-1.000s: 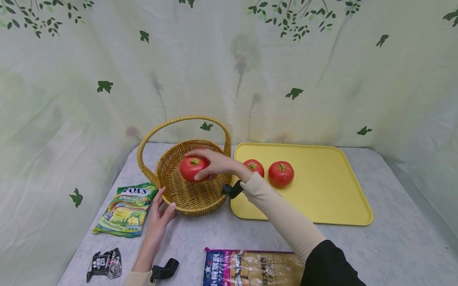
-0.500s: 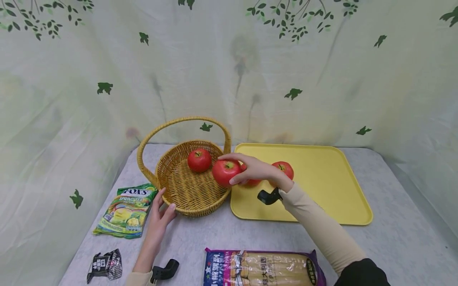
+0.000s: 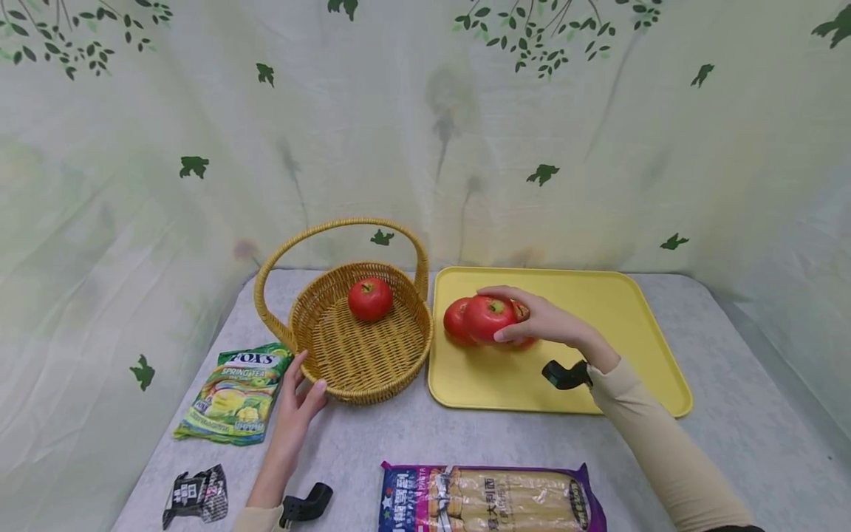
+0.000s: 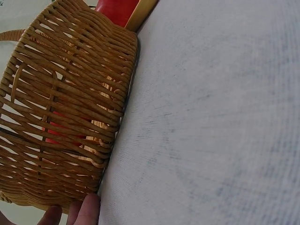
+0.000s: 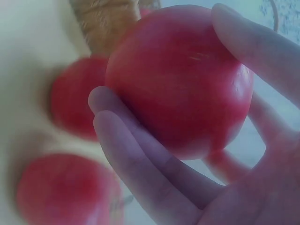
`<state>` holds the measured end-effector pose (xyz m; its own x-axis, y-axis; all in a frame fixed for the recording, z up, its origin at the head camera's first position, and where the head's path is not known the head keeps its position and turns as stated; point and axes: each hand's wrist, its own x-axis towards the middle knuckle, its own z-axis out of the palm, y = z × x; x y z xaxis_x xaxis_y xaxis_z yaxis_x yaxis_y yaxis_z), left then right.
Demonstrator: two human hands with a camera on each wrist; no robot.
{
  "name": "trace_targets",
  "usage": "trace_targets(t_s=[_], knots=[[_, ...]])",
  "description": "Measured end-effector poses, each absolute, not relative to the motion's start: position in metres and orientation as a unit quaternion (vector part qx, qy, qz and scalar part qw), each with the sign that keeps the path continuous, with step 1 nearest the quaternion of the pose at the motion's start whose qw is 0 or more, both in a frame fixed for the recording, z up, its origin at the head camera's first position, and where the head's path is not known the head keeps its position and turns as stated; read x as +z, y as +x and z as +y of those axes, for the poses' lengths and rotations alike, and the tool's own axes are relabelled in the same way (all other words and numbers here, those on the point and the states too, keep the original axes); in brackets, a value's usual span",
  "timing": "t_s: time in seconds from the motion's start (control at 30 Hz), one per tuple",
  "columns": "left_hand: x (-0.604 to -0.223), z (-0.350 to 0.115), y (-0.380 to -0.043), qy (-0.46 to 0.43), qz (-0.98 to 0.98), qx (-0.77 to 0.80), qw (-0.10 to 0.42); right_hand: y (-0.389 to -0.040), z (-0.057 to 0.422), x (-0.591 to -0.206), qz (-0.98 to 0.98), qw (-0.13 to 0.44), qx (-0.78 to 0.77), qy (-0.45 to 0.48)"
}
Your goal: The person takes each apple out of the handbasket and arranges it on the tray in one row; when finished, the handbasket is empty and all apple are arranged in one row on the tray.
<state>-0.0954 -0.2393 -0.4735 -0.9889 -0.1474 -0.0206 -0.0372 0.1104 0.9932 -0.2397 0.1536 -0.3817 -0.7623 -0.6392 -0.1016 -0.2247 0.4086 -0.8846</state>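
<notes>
My right hand (image 3: 550,319) grips a red apple (image 3: 488,319) over the left part of the yellow tray (image 3: 612,347). In the right wrist view, thumb and fingers wrap around the held apple (image 5: 180,79). It overlaps two more apples on the tray, one to its left (image 3: 454,322) and one partly hidden behind the fingers (image 5: 65,190). My left hand (image 3: 295,403) rests with spread, fairly straight fingers against the near left side of a wicker basket (image 3: 359,362). One apple (image 3: 370,298) sits inside, toward the back; its red shows through the weave in the left wrist view.
Left of the basket lies a green Fox's candy bag (image 3: 233,395), with a small black wrapped packet (image 3: 195,495) nearer the front. A long pasta pack (image 3: 492,499) lies along the front edge. The basket's tall handle (image 3: 346,222) arches up; a leaf-printed curtain (image 3: 425,133) stands behind.
My right hand has carried its apple out of the basket and rightward over the tray. Another apple stays in the basket. My left hand has kept its place.
</notes>
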Motion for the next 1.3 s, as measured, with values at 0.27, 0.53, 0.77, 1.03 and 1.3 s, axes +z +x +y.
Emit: trace_targets(t_s=[0.27, 0.53, 0.77, 1.03, 1.3], knots=[[-0.476, -0.240, -0.095, 0.062, -0.745, -0.663, 0.042, -0.231, 0.199, -0.381, 0.824, 0.223, -0.478, -0.207], [-0.476, -0.240, -0.095, 0.066, -0.744, -0.664, 0.041, -0.225, 0.238, -0.383, 0.831, 0.204, -0.485, -0.180], [-0.475, -0.240, -0.095, 0.066, -0.741, -0.667, 0.041, -0.222, 0.264, -0.391, 0.840, 0.192, -0.486, -0.150], [-0.475, -0.240, -0.096, 0.081, -0.741, -0.666, 0.031, -0.222, 0.276, -0.411, 0.849, 0.195, -0.476, -0.124], [-0.475, -0.240, -0.097, 0.083, -0.742, -0.665, 0.034, -0.227, 0.278, -0.433, 0.870, 0.163, -0.447, -0.129]])
